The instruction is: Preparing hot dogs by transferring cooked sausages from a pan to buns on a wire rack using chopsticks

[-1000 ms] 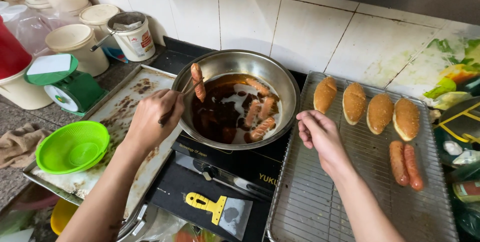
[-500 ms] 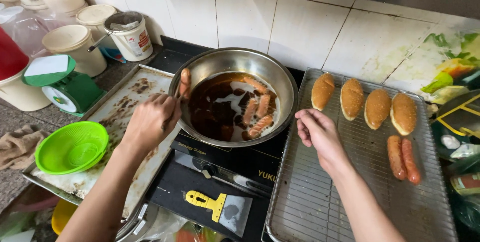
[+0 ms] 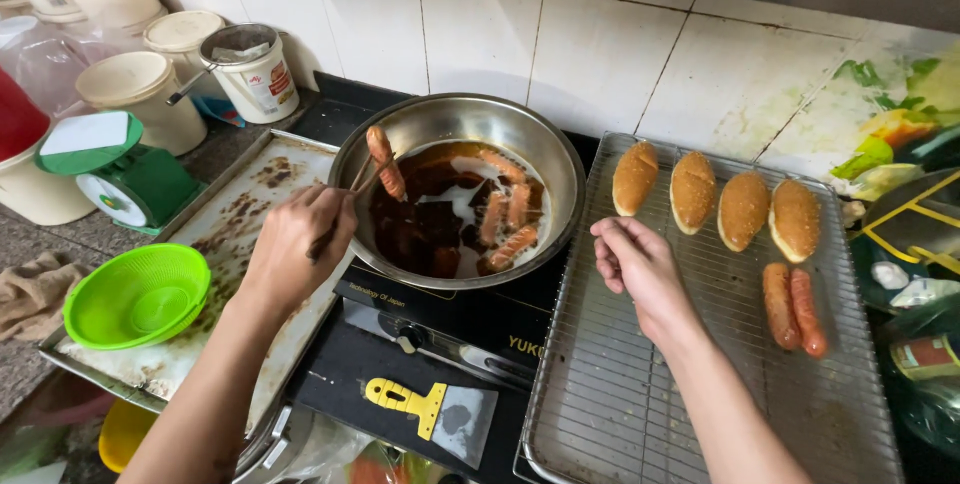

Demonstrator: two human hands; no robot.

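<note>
Dangling from chopsticks over the pan's near-left rim, a sausage hangs above dark oil. Her left hand is clamped on the chopsticks. Right hand, loosely curled and empty, rests on the wire rack beside four buns.

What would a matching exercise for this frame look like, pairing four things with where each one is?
Things:
1. sausage gripped in chopsticks
2. four buns
3. green colander
4. yellow-handled scraper

Places:
A. on the stained baking tray, near its front left corner
B. in a row at the far end of the wire rack
C. on the black surface in front of the stove
D. lifted over the pan by the left hand

Pairs: 1-D, 2-B, 3-A, 4-C
</note>
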